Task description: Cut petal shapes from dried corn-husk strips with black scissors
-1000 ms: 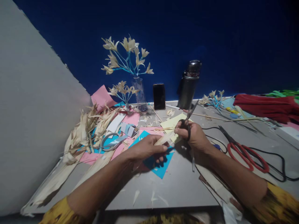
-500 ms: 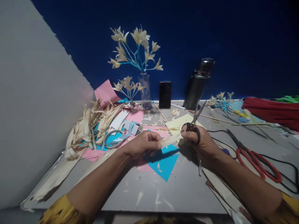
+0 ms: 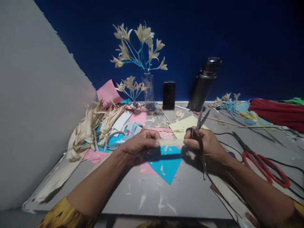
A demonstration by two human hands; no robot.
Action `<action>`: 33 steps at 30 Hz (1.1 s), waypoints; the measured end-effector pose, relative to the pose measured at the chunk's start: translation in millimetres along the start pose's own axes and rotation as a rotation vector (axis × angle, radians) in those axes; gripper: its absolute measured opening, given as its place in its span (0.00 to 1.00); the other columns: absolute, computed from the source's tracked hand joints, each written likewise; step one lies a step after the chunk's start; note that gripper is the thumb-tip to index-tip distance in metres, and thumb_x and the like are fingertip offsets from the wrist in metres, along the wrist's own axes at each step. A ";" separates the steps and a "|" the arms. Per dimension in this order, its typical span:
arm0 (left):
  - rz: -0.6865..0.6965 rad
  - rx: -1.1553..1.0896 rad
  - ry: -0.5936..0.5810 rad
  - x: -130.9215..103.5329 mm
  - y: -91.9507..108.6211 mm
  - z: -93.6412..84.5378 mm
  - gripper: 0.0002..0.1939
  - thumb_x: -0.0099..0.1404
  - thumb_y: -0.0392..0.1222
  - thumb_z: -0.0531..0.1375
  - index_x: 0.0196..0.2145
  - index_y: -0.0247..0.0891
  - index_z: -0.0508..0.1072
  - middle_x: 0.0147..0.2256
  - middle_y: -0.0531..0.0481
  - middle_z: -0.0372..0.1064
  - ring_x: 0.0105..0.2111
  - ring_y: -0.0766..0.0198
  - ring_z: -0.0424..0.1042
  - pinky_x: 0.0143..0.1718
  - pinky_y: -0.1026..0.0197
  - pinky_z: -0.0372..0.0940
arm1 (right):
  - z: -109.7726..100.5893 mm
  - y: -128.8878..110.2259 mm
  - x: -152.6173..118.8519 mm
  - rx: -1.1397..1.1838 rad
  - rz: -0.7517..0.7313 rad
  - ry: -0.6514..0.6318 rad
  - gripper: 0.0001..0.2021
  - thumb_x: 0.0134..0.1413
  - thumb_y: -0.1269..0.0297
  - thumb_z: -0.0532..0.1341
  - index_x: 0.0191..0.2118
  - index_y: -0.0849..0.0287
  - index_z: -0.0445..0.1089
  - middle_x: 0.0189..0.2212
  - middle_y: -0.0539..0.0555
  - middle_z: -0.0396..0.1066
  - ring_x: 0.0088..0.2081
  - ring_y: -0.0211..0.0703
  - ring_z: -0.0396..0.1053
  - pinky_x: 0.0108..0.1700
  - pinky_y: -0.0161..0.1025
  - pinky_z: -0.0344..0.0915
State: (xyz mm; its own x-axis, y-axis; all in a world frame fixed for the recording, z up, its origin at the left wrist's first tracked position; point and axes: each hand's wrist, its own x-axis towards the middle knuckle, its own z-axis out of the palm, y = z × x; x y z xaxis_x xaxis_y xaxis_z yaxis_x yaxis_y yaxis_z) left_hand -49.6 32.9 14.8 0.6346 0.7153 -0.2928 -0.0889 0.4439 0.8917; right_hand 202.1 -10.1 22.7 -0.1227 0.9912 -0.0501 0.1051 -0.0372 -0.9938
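A pale strip of dried husk is stretched level between my two hands above a blue paper sheet. My left hand pinches its left end between thumb and fingers. At the other end, my right hand pinches the strip with thumb and fingertips. Small dark-handled scissors hang on that same hand, their blades parted and pointing up and away. Slim husk offcuts lie on the blue sheet and on the grey table near me.
Husks and a tape roll are heaped left. Behind stand a glass vase with husk flowers, a phone and a leaning flask. Red-handled scissors and a black cable lie right.
The husk strip, which slanted up toward the right, is now nearly level. My left hand has shifted slightly left and up. The scissors stay in my right hand.
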 end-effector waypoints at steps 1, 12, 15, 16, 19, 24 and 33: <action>0.053 -0.026 0.018 0.3 2.3 -2.6 0.10 0.50 0.37 0.69 0.25 0.34 0.70 0.18 0.57 0.58 0.17 0.73 0.56 0.19 0.68 0.48 | -0.6 0.7 0.3 0.009 -0.011 0.025 0.09 0.45 0.62 0.69 0.28 0.59 0.69 0.22 0.47 0.66 0.23 0.36 0.62 0.26 0.35 0.58; 0.257 -0.239 0.200 5.7 8.4 -4.8 0.09 0.51 0.35 0.67 0.24 0.35 0.68 0.17 0.57 0.57 0.18 0.73 0.57 0.20 0.68 0.54 | -2.1 8.8 9.5 0.088 -0.012 0.190 0.11 0.42 0.61 0.70 0.29 0.59 0.69 0.21 0.46 0.62 0.20 0.35 0.57 0.22 0.34 0.53; 0.303 -0.289 0.230 6.8 8.2 -5.9 0.10 0.53 0.34 0.66 0.22 0.35 0.66 0.18 0.57 0.57 0.18 0.73 0.57 0.20 0.68 0.54 | -2.1 10.3 11.7 0.080 -0.010 0.217 0.12 0.42 0.60 0.70 0.29 0.59 0.69 0.21 0.47 0.63 0.21 0.35 0.57 0.22 0.34 0.53; 0.312 -0.311 0.234 7.4 8.2 -6.7 0.10 0.54 0.33 0.65 0.22 0.35 0.66 0.18 0.57 0.57 0.18 0.73 0.57 0.20 0.68 0.54 | -2.0 11.1 12.1 0.067 -0.020 0.220 0.12 0.41 0.60 0.70 0.29 0.59 0.69 0.21 0.47 0.64 0.21 0.35 0.57 0.22 0.34 0.54; 0.323 -0.384 0.244 8.8 7.7 -8.1 0.10 0.57 0.37 0.65 0.23 0.34 0.68 0.19 0.55 0.60 0.18 0.73 0.58 0.21 0.67 0.57 | -1.6 13.5 12.0 -0.006 -0.076 0.253 0.13 0.41 0.59 0.71 0.29 0.60 0.70 0.22 0.48 0.65 0.22 0.36 0.58 0.23 0.34 0.54; 0.309 -0.418 0.255 10.0 -1.0 2.6 0.13 0.57 0.44 0.68 0.35 0.30 0.76 0.29 0.47 0.71 0.23 0.70 0.66 0.26 0.65 0.65 | -0.6 16.3 10.1 -0.062 -0.145 0.314 0.12 0.43 0.57 0.70 0.29 0.60 0.70 0.22 0.49 0.66 0.22 0.37 0.60 0.24 0.35 0.55; 0.255 -0.256 0.382 15.2 -29.7 41.9 0.12 0.56 0.44 0.69 0.29 0.31 0.76 0.24 0.49 0.70 0.22 0.69 0.66 0.25 0.66 0.62 | 22.5 23.4 -0.8 -0.338 -0.200 0.206 0.08 0.50 0.59 0.63 0.28 0.57 0.69 0.24 0.51 0.69 0.27 0.42 0.65 0.31 0.38 0.61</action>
State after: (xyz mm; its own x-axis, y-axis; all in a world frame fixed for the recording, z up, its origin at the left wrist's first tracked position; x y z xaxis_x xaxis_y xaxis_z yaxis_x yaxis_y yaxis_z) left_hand -5.1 8.0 -1.7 0.2469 0.9425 -0.2253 -0.4189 0.3134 0.8522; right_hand 182.4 -14.6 -2.8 0.0225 0.9806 0.1947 0.4201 0.1674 -0.8919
